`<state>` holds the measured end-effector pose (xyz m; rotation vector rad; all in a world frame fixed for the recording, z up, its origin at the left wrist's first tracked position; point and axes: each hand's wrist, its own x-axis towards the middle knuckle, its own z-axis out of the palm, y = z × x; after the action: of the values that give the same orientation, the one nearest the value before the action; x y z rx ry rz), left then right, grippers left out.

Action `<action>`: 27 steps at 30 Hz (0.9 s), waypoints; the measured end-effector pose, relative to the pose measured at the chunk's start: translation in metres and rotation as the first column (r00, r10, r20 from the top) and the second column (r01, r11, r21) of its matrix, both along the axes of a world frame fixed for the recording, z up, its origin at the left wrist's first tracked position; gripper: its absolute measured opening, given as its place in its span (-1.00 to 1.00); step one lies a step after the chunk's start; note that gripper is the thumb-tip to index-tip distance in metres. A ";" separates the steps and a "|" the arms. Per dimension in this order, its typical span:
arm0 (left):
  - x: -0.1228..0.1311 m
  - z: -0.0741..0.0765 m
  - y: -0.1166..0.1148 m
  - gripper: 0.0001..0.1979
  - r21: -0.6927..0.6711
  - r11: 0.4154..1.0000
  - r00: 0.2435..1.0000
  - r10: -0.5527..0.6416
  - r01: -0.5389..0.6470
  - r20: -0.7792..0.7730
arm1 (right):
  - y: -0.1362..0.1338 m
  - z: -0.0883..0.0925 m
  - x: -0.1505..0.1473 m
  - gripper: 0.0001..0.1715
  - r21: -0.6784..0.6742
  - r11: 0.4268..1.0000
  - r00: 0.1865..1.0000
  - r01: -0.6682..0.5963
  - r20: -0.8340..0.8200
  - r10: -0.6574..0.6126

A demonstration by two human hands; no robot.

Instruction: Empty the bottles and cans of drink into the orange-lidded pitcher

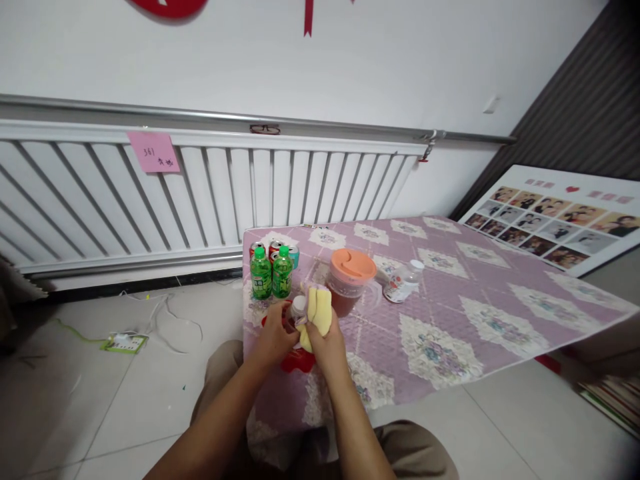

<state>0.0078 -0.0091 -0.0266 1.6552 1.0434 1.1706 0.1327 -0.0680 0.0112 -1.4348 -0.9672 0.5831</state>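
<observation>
Yellow cloth (320,312) is bunched in the right hand (327,347), fingers closed around it and pressed against a white-capped bottle (298,307) at the near edge of the table (450,313). The left hand (275,337) wraps the bottle's other side, fingers closed on it, apparently steadying it against the cloth's pressure. Just behind stand two green bottles (271,273), with cans (274,248) beyond them and an orange-lidded pitcher (350,280) alongside. A clear bottle (403,281) lies toppled further back. A radiator (200,193) lines the wall.
</observation>
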 end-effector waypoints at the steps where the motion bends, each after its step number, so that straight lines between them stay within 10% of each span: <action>1: 0.002 -0.002 -0.001 -0.35 -0.003 1.000 1.000 0.019 -0.019 0.001 | 0.000 -0.003 0.001 -0.29 -0.006 1.000 1.000 -0.004 -0.013 0.004; 8: -0.002 0.001 0.003 -0.24 0.049 0.998 0.997 -0.025 0.029 -0.073 | -0.003 -0.013 0.008 -0.26 -0.036 0.998 0.999 -0.045 -0.011 0.045; 17: -0.030 0.045 0.034 -0.11 -0.067 0.820 0.816 -0.573 0.569 -0.075 | -0.006 -0.021 0.008 -0.25 -0.055 0.997 0.999 -0.048 0.008 0.049; 27: -0.014 0.029 0.028 -0.25 -0.142 0.870 0.881 -0.472 0.471 0.031 | -0.010 -0.003 -0.004 -0.29 0.032 0.999 0.999 -0.008 -0.053 0.010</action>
<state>-0.0057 0.0191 0.0024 1.6705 0.6498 0.7466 0.1282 -0.0783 0.0083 -1.3809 -0.9372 0.6070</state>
